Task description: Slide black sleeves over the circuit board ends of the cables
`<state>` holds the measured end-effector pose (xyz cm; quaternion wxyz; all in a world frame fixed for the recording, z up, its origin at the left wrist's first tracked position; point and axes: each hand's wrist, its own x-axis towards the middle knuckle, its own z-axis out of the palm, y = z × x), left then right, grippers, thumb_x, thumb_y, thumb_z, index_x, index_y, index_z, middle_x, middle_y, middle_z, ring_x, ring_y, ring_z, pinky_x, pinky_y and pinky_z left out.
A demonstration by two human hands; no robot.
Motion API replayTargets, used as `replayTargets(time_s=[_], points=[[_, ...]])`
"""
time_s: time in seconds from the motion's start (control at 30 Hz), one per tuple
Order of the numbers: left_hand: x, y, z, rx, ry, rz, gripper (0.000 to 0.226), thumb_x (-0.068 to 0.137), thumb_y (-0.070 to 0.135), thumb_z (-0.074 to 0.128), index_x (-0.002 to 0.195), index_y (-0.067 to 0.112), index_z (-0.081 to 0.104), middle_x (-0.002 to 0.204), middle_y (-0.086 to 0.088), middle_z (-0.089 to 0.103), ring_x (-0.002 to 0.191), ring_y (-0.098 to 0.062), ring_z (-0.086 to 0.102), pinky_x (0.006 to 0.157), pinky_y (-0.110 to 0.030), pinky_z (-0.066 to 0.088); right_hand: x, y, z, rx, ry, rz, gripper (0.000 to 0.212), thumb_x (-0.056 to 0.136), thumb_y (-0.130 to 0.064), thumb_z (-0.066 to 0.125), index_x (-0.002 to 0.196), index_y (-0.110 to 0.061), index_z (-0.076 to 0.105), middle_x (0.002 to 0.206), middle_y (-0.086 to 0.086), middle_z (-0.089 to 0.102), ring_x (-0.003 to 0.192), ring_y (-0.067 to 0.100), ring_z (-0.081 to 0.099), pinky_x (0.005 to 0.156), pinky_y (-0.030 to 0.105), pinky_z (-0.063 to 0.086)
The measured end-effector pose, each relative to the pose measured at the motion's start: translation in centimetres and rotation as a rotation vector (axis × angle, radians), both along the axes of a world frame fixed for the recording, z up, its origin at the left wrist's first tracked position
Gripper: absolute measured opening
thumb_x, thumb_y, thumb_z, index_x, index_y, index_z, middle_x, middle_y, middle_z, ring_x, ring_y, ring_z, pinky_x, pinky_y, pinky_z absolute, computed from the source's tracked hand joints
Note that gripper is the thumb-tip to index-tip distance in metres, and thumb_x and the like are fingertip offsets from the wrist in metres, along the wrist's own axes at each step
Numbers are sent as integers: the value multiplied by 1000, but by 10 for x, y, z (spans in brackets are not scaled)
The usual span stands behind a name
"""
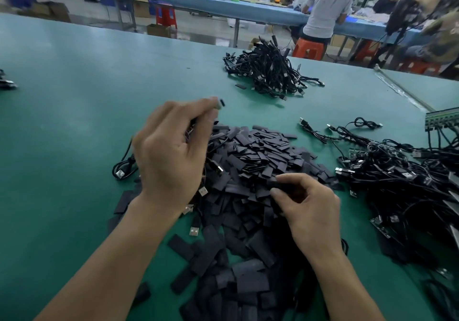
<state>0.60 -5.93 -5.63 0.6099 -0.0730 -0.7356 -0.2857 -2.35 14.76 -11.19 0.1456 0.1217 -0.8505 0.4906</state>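
Pinching one light, floppy black sleeve (285, 187) in our right hand (311, 205) while our left hand (173, 151) curls round a bunch of limp cables (120, 173), one end nipped at its fingertips, we work above the sleeve heap (260, 151) on the green surface (74, 102), probably best gripping each thin sleeve by its edges.

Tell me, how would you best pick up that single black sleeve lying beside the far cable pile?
Probably from above, pinching the sleeve across its two long edges. It lies flat on the green table, a thin strip clear of the cable pile, so nothing offers a grip underneath; tipping one edge up first would likely help.
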Motion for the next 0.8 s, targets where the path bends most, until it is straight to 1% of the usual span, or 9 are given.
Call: replayTargets(time_s=[0.1, 0.17, 0.23, 0.37, 0.5, 0.57, 0.67, 0.73, 0.8], points=[[5, 10, 4, -328, -264, -135, 15, 99, 23, 65, 104, 16, 76, 94, 2, 73, 75, -10, 65, 63, -30, 57, -1, 0, -2, 19, 5, -12, 20, 76, -11, 84, 87, -27, 77, 77, -24, 69, 75, -11, 64, 69, 0, 44], [6, 22, 2, -506, -516, -195, 20, 100, 28, 58, 108, 22, 75, 98, 6, 68, 74, -12, 66, 58, -35, 58, -2, 2, -4, 44, 2, 2, 18, 78, -11, 82, 84, -27, 78, 73, -23, 68, 74, -9, 64, 68, 0, 42], [5, 32, -9, -547, -750, -250, 23, 100, 31, 54, 116, 27, 70, 104, 9, 64, 79, -15, 67, 64, -40, 58, -3, 3, -5, 79, 18, 11, 17, 82, -13, 79, 85, -30, 77, 76, -20, 69, 76, -5, 64, 69, 3, 43], [-2, 40, -37, -247, -960, -386, 23, 98, 32, 60, 120, 28, 67, 98, 14, 55, 91, -10, 59, 84, -32, 51, -6, 4, -4, -56, 48, -50, 22, 86, -16, 74, 84, -38, 72, 75, -19, 70, 71, 1, 66, 67, 15, 50], [-10, 33, -48, 11, -995, -399, 13, 97, 28, 63, 105, 24, 73, 91, 13, 57, 84, 2, 54, 77, -7, 38, -7, 5, -3, -281, -50, 24, 16, 89, -17, 72, 91, -33, 74, 72, -9, 72, 60, 6, 64, 62, 22, 53], [-12, 29, -52, 133, -1004, -421, 10, 97, 27, 63, 89, 33, 67, 85, 11, 58, 73, 4, 55, 69, -8, 41, -6, 6, 0, -363, -104, 97, 17, 87, -14, 74, 94, -30, 75, 72, -2, 74, 59, 9, 66, 60, 19, 53], [-12, 24, -57, 391, -1034, -585, 18, 98, 27, 63, 80, 32, 65, 64, 2, 62, 51, -11, 57, 47, -22, 45, -4, 4, 0, -344, -130, 200, 24, 79, -12, 81, 93, -31, 76, 75, -5, 75, 64, 8, 69, 62, 16, 52], [-12, 23, -57, 467, -1024, -637, 17, 99, 27, 61, 82, 29, 66, 64, -3, 66, 53, -32, 61, 46, -28, 48, -4, 3, -1, -293, -138, 236, 29, 74, -11, 84, 92, -32, 76, 81, -9, 76, 74, 5, 71, 66, 15, 53], [-12, 24, -57, 504, -1015, -670, 17, 99, 27, 61, 83, 24, 65, 73, -9, 69, 59, -41, 63, 47, -30, 50, -3, 3, -2, -239, -151, 251, 31, 71, -13, 87, 93, -34, 76, 86, -12, 76, 81, 4, 72, 72, 17, 54]])
